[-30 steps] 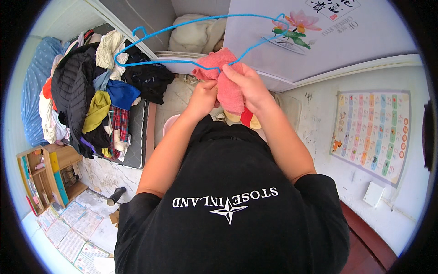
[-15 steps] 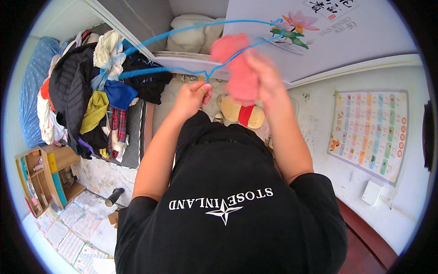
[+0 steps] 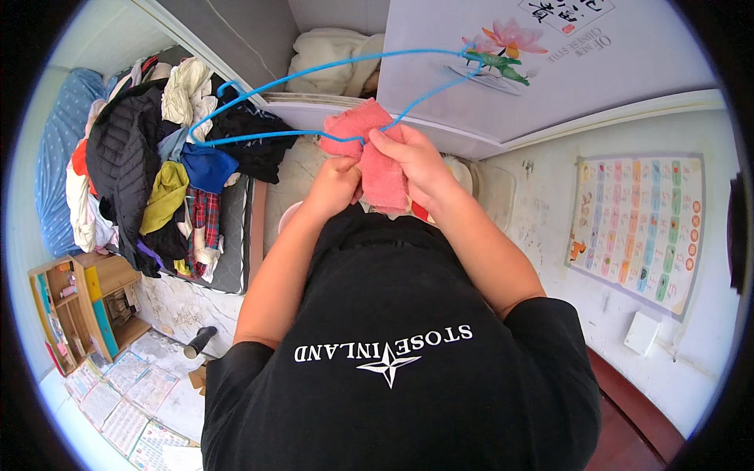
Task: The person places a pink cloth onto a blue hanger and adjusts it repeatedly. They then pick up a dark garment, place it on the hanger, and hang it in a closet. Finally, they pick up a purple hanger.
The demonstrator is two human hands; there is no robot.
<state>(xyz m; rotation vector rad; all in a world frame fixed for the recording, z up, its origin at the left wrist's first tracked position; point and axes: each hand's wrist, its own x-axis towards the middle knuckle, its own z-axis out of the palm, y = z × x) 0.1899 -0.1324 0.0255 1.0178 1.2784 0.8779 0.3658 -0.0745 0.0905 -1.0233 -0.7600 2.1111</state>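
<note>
A blue wire clothes hanger (image 3: 302, 72) stretches out in front of my chest, its wide frame pointing away from me and to the left. My left hand (image 3: 334, 187) is closed around its neck, and the fingers hide the hook. A pink fuzzy cloth (image 3: 385, 179) lies folded over the wire near that neck, with one part beyond the wire and another hanging toward me. My right hand (image 3: 420, 166) pinches this cloth against the wire, thumb on top. Both hands are close together, just above my waist.
At left, a heap of clothes (image 3: 126, 149) covers a mattress (image 3: 232, 228). Ahead stands a wardrobe with a flower-printed sliding door (image 3: 448, 102) and white bedding (image 3: 334, 55) inside. A chart (image 3: 632, 228) hangs on the right wall. A small wooden shelf (image 3: 118, 275) stands lower left.
My right hand has brought the pink cloth left and onto the hanger's wire beside the neck. The hanger has tilted a little, its left end now plainer to see.
</note>
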